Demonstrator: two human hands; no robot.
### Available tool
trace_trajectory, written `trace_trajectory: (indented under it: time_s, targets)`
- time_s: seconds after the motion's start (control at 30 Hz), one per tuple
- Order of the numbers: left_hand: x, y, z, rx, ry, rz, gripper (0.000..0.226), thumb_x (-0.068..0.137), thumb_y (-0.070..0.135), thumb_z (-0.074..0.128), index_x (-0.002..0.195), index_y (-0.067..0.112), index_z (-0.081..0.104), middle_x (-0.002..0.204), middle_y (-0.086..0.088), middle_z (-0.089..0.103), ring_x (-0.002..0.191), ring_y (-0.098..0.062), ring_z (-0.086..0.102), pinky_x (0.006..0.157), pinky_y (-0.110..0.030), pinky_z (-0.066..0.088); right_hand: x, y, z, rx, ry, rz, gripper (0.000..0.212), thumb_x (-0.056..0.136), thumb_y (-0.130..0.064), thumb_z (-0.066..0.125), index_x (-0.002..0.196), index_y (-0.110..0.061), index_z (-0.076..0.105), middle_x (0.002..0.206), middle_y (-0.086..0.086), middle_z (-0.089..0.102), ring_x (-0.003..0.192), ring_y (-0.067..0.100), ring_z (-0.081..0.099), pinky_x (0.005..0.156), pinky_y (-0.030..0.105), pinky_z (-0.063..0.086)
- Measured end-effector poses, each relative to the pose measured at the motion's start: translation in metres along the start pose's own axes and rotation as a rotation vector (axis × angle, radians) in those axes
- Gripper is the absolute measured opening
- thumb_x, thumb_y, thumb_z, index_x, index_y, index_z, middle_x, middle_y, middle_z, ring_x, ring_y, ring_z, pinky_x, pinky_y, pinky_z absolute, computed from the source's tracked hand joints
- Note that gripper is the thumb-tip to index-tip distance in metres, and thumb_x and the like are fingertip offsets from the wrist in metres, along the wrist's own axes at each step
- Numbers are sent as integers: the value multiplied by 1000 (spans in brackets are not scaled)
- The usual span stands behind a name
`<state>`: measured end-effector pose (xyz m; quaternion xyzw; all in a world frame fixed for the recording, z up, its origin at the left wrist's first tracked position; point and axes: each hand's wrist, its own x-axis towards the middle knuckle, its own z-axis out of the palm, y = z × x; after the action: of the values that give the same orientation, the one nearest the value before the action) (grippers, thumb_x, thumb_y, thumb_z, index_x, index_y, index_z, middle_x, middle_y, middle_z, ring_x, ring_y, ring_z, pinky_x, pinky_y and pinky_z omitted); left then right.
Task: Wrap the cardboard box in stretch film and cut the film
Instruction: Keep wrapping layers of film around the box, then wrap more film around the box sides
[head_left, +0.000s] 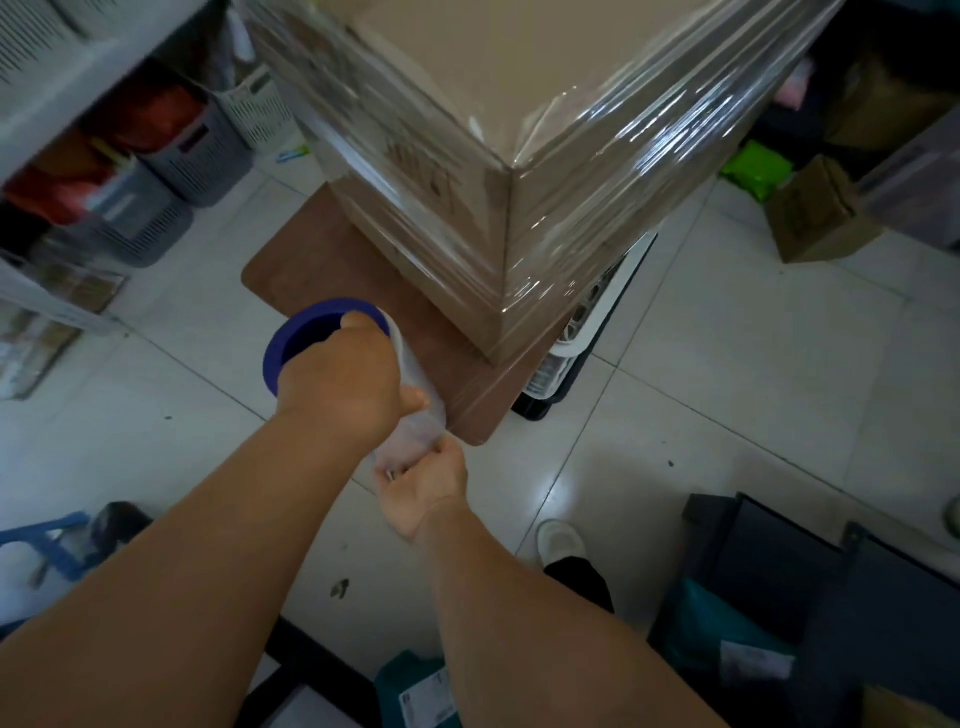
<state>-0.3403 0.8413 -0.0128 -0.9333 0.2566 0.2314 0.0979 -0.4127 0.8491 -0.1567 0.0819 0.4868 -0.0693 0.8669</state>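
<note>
I am gripping the film roll (332, 353) with both hands, left hand (345, 376) on top, right hand (426, 483) beneath. The wrapped cardboard box (519, 208) is sitting past my fingers on the brown board (311, 275), near its right corner.

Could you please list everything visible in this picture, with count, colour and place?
cardboard box: one, tan, film-wrapped, centre top, on the board
wooden board: one, brown, under the box
stretch film roll: one, blue core, clear film, centre
baskets: several, grey and white, upper left
small carton: one, brown, right floor
green packet: one, upper right
shoe: one, white, lower centre
left hand: grips the roll's top
right hand: holds the roll's lower end
</note>
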Motion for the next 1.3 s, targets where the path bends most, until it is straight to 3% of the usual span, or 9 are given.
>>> trace_trajectory:
  time_s: [0.17,0.33,0.47,0.6,0.8,0.93,1.03,1.2,1.3]
  targets:
    - [1,2,5,36,19,11,76,80,51,66,123,-4,34,77,-9,51,78,-28,62,59,-35,46,8,-1,1,7,30,-7,30,96,-27,32,99,-12,58,86,6,58,71,16,52,69,27,43]
    - [1,4,8,43,37,-1,80,80,51,66,127,-5,32,79,-11,54,78,-29,63,58,-35,44,16,8,3,-8,19,-14,46,95,-33,32,126,-9,56,127,12,60,113,25,57,113,36,32]
    - [5,-5,6,23,60,17,88,81,49,66,136,-7,23,90,-14,58,84,-30,64,65,-38,51,24,7,8,24,-11,-7,34,92,-30,33,95,-11,62,78,7,61,67,16,48,94,28,39]
    - [6,-19,6,24,51,70,85,84,43,66,138,-3,19,91,-10,55,82,-28,63,67,-39,53,24,9,15,32,7,3,35,97,-26,31,68,-18,49,40,-3,53,61,10,41,84,25,43]
    - [13,-40,13,45,129,97,62,87,27,65,129,4,26,78,-6,53,68,-24,61,54,-35,46,24,17,28,84,-19,13,39,100,-28,27,77,-18,57,40,-8,57,73,7,46,95,24,38]
    - [20,-52,16,78,183,123,57,88,25,64,127,7,25,81,-7,58,67,-26,62,53,-34,42,30,20,38,49,-6,12,38,102,-33,22,76,-16,46,31,-2,48,64,12,35,67,24,38]
    - [27,-60,15,82,192,128,59,87,24,65,127,7,25,85,-11,61,69,-28,62,53,-34,43,32,19,48,-6,16,-2,40,102,-33,21,74,-14,44,57,4,45,61,12,32,59,23,33]
    - [37,-66,9,107,192,142,60,87,22,66,128,5,25,86,-11,62,70,-28,62,53,-34,44,38,26,58,-18,60,-33,39,101,-32,23,108,-8,54,94,8,53,101,18,50,101,28,39]
    - [42,-66,3,131,183,159,67,87,25,66,132,3,22,89,-12,63,71,-28,63,56,-35,48,37,27,64,11,65,-32,41,101,-30,24,95,-7,57,86,7,53,92,18,52,97,29,40]
